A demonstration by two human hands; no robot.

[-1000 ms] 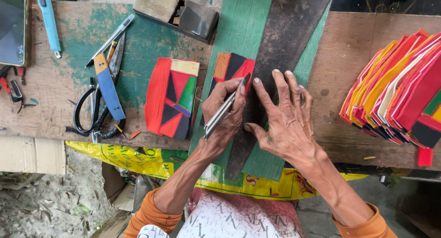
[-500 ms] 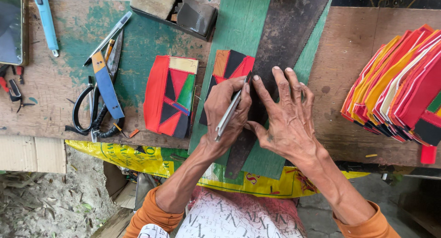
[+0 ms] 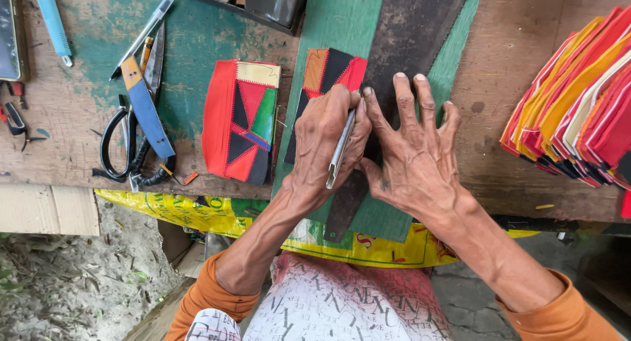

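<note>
Your lap, in patterned white cloth, sits nearest the camera, both forearms in orange sleeves reaching up over a yellow printed sheet (image 3: 190,209) that hangs off the bench edge.

Your left hand (image 3: 325,144) is clenched around a slim metal knife (image 3: 340,150), its tip hidden under your fingers, pressed against the edge of the dark saw blade (image 3: 407,45). Your right hand (image 3: 414,150) lies flat and open, fingers spread, pinning that blade down on the green cutting mat (image 3: 342,19).

Under the blade's left edge, just above your left knuckles, lies the patchwork piece (image 3: 328,71) of orange, black and red cloth, partly covered by your hand. A second patchwork pouch (image 3: 240,121), red with green, yellow and black panels, rests just beside it to the left, apart from both hands.

Further left on the worn wooden bench (image 3: 59,150), black-handled scissors (image 3: 128,147) lie with a blue-handled tool (image 3: 146,111) across them. At the right, a fanned stack of red, orange and yellow pieces (image 3: 578,104) sits well apart. At the far edge stand a dark tray (image 3: 263,5) and a pale blue utility cutter (image 3: 52,22).
</note>
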